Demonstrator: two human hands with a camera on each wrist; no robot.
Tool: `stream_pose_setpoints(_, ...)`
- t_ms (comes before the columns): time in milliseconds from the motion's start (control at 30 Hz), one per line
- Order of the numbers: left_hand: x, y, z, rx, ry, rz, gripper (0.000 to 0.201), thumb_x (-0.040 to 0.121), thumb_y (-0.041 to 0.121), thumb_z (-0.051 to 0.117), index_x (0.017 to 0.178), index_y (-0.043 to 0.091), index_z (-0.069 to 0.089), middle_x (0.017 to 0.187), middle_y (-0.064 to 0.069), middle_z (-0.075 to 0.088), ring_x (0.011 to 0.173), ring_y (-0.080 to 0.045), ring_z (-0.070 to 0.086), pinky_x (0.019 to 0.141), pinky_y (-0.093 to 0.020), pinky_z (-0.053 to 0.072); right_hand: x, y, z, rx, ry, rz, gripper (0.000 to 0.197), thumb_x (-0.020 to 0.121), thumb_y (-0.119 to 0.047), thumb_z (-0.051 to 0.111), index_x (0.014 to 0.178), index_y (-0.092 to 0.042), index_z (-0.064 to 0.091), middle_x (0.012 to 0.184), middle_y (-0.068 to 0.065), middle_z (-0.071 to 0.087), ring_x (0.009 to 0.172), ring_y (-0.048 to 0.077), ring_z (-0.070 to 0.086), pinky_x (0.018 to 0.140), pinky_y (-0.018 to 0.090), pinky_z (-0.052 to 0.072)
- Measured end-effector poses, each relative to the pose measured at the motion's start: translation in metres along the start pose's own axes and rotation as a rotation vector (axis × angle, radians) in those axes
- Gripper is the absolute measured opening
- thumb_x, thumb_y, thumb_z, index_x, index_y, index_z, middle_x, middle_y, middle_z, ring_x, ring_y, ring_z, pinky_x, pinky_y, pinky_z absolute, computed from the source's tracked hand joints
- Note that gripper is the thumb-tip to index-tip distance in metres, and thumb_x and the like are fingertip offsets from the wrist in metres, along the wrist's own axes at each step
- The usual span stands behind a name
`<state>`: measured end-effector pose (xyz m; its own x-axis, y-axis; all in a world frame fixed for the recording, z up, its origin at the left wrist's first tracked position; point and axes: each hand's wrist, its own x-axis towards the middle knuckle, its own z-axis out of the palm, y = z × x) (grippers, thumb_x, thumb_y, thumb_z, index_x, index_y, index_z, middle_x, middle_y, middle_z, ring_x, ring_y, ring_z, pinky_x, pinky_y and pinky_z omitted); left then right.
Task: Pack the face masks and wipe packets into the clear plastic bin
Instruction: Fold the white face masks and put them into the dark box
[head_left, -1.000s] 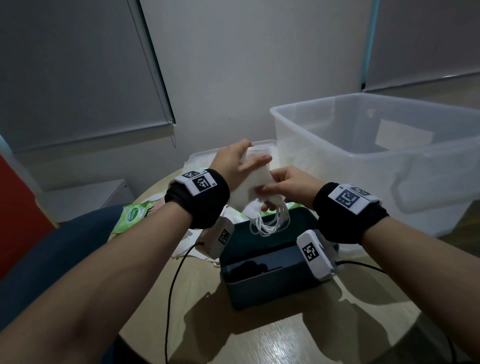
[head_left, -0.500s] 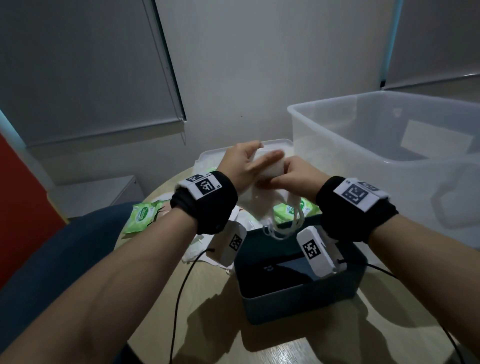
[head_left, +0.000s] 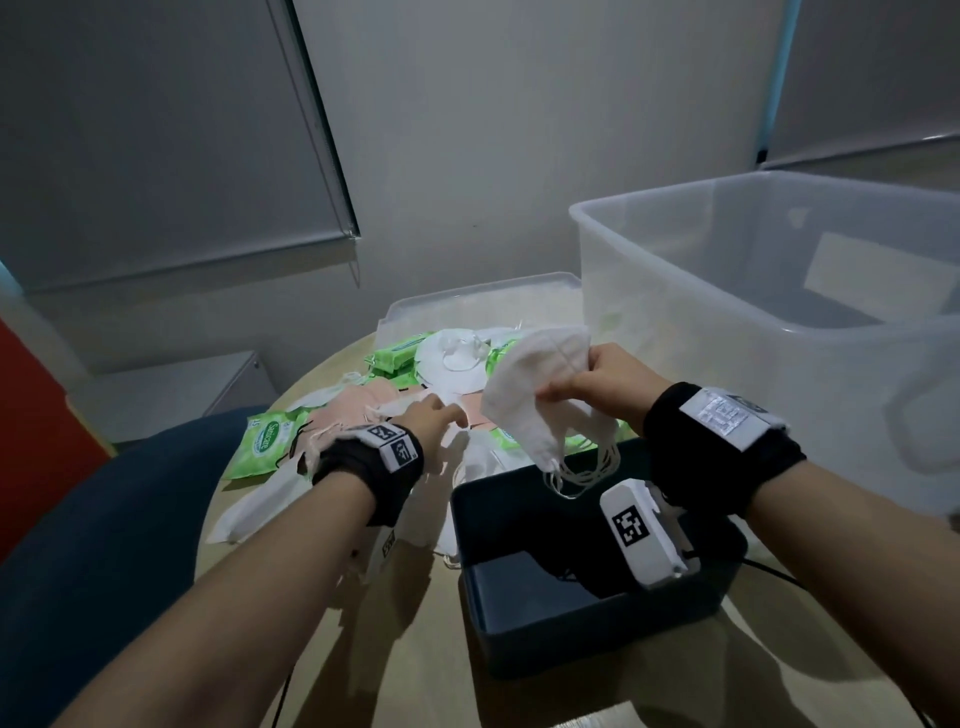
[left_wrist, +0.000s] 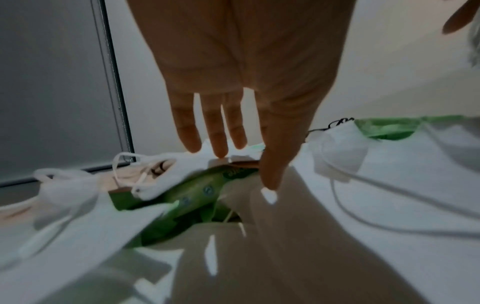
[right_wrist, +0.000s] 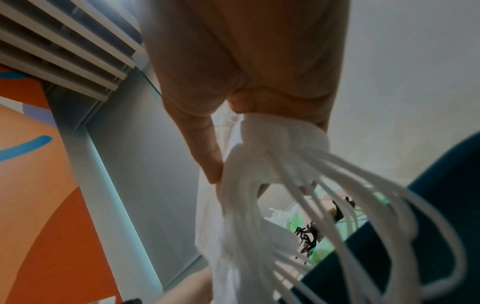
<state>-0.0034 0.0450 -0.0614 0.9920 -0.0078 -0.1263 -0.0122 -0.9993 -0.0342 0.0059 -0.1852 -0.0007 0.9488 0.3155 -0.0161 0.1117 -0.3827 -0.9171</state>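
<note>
Packets (head_left: 262, 441) of green wipes lie far left on the table; I count about four. Left hand (head_left: 431, 418) reaches flat and loose over the pile of soft, light masks (head_left: 452, 364), too many to count. Right hand (head_left: 605, 379) pinches a floppy white bunch (head_left: 535, 384) by its edge, beside the clear bin (head_left: 727, 291).

We've got white fabric face masks (head_left: 535, 384) and pale pink ones (head_left: 363, 405). Bright green wipe packets (head_left: 265, 441), dark teal plastic box (head_left: 597, 623).
</note>
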Motion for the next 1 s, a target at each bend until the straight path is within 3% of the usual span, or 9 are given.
stream_pose_setpoints(167, 0.006, 0.001, 0.002, 0.016, 0.002, -0.063, 0.032, 0.093, 0.025, 0.047, 0.125, 0.025, 0.045, 0.123, -0.006, 0.047, 0.107, -0.027, 0.053, 0.078, -0.033, 0.038, 0.002, 0.002, 0.0, 0.018, -0.011, 0.024, 0.03, 0.074, -0.013, 0.076, 0.099, 0.001, 0.068, 0.102, 0.019, 0.07, 0.095, 0.033, 0.067, 0.085, 0.039, 0.052)
stream_pose_setpoints(300, 0.011, 0.003, 0.0, 0.088, -0.033, 0.004, 0.05, 0.088, 0.023, 0.057, 0.134, 0.025, 0.036, 0.124, -0.008, 0.044, 0.107, -0.029, 0.052, 0.077, -0.033, 0.037, 0.002, 0.004, -0.002, 0.011, -0.028, 0.031, 0.034, 0.074, -0.014, 0.075, 0.103, 0.002, 0.067, 0.102, 0.02, 0.069, 0.09, 0.031, 0.066, 0.081, 0.037, 0.052)
stream_pose_setpoints(400, 0.008, 0.012, -0.004, 0.092, -0.037, 0.024, 0.021, 0.093, 0.026, 0.05, 0.114, 0.023, 0.05, 0.106, -0.006, 0.045, 0.096, -0.027, 0.049, 0.074, -0.029, 0.031, 0.002, 0.004, -0.004, 0.001, -0.041, 0.034, 0.033, 0.076, -0.014, 0.074, 0.104, 0.002, 0.067, 0.101, 0.018, 0.068, 0.086, 0.028, 0.064, 0.079, 0.034, 0.051)
stream_pose_setpoints(500, 0.012, 0.016, -0.005, 0.126, -0.044, 0.026, 0.037, 0.086, 0.022, 0.056, 0.122, 0.021, 0.047, 0.109, -0.009, 0.044, 0.083, -0.027, 0.044, 0.069, -0.029, 0.031, 0.003, 0.004, -0.005, 0.0, -0.051, 0.037, 0.03, 0.077, -0.014, 0.074, 0.102, 0.0, 0.067, 0.096, 0.015, 0.067, 0.085, 0.027, 0.064, 0.076, 0.033, 0.051)
stream_pose_setpoints(633, 0.018, 0.019, -0.01, 0.083, -0.031, 0.044, 0.032, 0.092, 0.026, 0.051, 0.122, 0.013, 0.047, 0.121, -0.011, 0.052, 0.104, -0.03, 0.054, 0.071, -0.028, 0.033, 0.004, 0.007, -0.008, -0.037, -0.053, 0.031, 0.018, 0.078, -0.016, 0.072, 0.09, -0.006, 0.065, 0.087, 0.011, 0.066, 0.083, 0.026, 0.063, 0.07, 0.031, 0.05)
stream_pose_setpoints(767, 0.014, 0.021, -0.029, -0.138, 0.128, -0.029, 0.032, 0.084, 0.019, 0.062, 0.113, 0.014, 0.052, 0.091, -0.01, 0.061, 0.081, -0.026, 0.054, 0.07, -0.029, 0.042, 0.007, 0.011, -0.01, -0.078, -0.015, 0.008, 0.027, 0.08, -0.012, 0.068, 0.103, 0.003, 0.065, 0.103, 0.02, 0.068, 0.094, 0.03, 0.065, 0.085, 0.037, 0.051)
stream_pose_setpoints(833, 0.008, 0.022, -0.049, -0.304, 0.249, -0.061, 0.026, 0.081, 0.009, 0.06, 0.106, 0.016, 0.057, 0.067, 0.0, 0.051, 0.067, -0.02, 0.049, 0.061, -0.024, 0.039, 0.006, 0.009, -0.011, -0.087, 0.003, -0.01, 0.024, 0.081, -0.008, 0.065, 0.102, 0.004, 0.065, 0.104, 0.022, 0.067, 0.091, 0.028, 0.064, 0.085, 0.037, 0.05)
stream_pose_setpoints(933, -0.005, 0.03, -0.084, -0.483, 0.397, -0.033, 0.023, 0.082, 0.005, 0.054, 0.089, 0.026, 0.06, 0.054, 0.004, 0.042, 0.052, -0.014, 0.042, 0.049, -0.02, 0.035, 0.002, 0.004, -0.01, -0.099, 0.034, -0.028, 0.021, 0.083, -0.003, 0.06, 0.101, 0.008, 0.065, 0.104, 0.026, 0.067, 0.085, 0.024, 0.061, 0.085, 0.038, 0.051)
stream_pose_setpoints(1000, -0.016, 0.039, -0.106, -0.559, 0.445, 0.012, 0.022, 0.083, 0.007, 0.053, 0.085, 0.022, 0.068, 0.049, 0.006, 0.043, 0.047, -0.012, 0.044, 0.049, -0.02, 0.038, -0.003, -0.001, -0.01, -0.111, 0.034, -0.032, 0.021, 0.084, -0.001, 0.057, 0.103, 0.005, 0.065, 0.106, 0.024, 0.067, 0.089, 0.027, 0.063, 0.087, 0.038, 0.051)
